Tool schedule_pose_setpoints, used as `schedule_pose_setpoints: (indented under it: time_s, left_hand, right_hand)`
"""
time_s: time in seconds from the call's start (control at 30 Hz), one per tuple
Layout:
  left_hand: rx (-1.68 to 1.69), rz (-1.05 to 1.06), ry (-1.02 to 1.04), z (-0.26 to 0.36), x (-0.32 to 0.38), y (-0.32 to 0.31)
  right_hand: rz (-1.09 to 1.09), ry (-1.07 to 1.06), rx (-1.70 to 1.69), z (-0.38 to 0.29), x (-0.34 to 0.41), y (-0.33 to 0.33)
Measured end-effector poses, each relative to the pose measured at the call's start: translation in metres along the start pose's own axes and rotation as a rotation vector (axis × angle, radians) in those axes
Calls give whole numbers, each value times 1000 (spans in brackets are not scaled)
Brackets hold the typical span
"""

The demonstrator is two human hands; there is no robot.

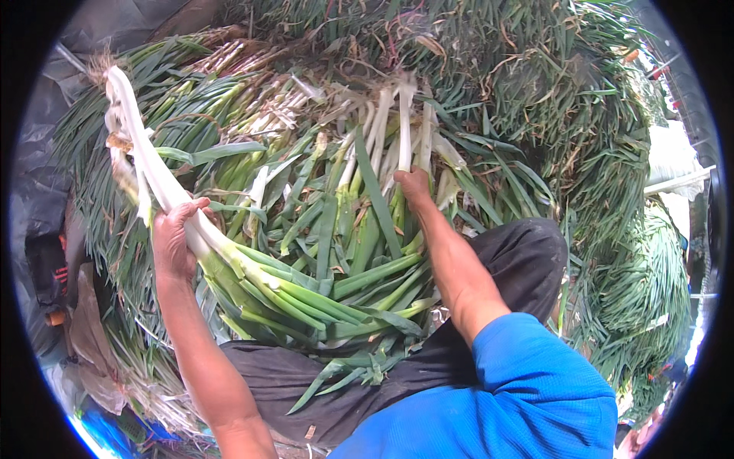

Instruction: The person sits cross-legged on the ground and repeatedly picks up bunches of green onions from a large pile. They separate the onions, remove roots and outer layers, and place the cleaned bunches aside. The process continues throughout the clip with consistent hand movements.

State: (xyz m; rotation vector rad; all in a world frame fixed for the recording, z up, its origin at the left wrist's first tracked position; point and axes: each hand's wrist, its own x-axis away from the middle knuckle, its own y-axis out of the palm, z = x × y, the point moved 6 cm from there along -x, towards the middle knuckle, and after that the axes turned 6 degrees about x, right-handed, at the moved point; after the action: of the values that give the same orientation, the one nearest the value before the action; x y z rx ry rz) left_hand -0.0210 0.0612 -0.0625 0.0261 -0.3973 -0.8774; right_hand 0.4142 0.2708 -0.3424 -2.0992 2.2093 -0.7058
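My left hand [178, 235] is closed around some long green onions [143, 149], their white shanks and roots pointing up to the left. A torn, loose outer layer [119, 155] hangs along the shanks. Their green leaves [298, 292] droop across my lap. My right hand [414, 186] grips another green onion [405, 123] by its lower white shank, roots pointing away from me. It lies among several other onions with white stalks [379, 132]. My right fingers are partly hidden behind the hand.
A tall heap of green onion leaves [533, 97] rises behind and to the right. More onions with slimmer stalks [229, 63] lie at the back left. Dark plastic sheeting [46, 155] borders the left side. My crossed legs in dark trousers [269, 373] are close in front.
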Motion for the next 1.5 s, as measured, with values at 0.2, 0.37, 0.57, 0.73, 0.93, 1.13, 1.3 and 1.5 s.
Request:
schedule_pose_setpoints:
  time_s: [0.2, 0.37, 0.57, 0.73, 0.93, 1.13, 1.3, 1.5]
  left_hand:
    - [-138, -187, 58, -14, -2, 44]
    - [-127, -332, 55, -55, -12, 82]
    - [-129, -409, -41, -83, 0, 136]
    - [-175, -448, 171, -67, 19, 144]
    - [-408, -427, 202, -31, 48, 136]
    - [-469, -591, 190, -13, 99, 134]
    - [-333, -807, 129, 4, 134, 133]
    - [-221, -958, 82, 3, 149, 119]
  right_hand:
    - [-298, -136, -243, -77, 54, 16]
    - [-583, -231, -440, -129, 114, 52]
    - [-601, -387, -65, -171, 201, 93]
    - [-690, -413, -150, -178, 219, 82]
    - [-319, -526, -140, -267, 201, -9]
    - [99, -1033, 440, -329, 193, -6]
    - [-904, -666, -480, -339, 171, 42]
    - [-1160, -737, -815, -407, 192, 45]
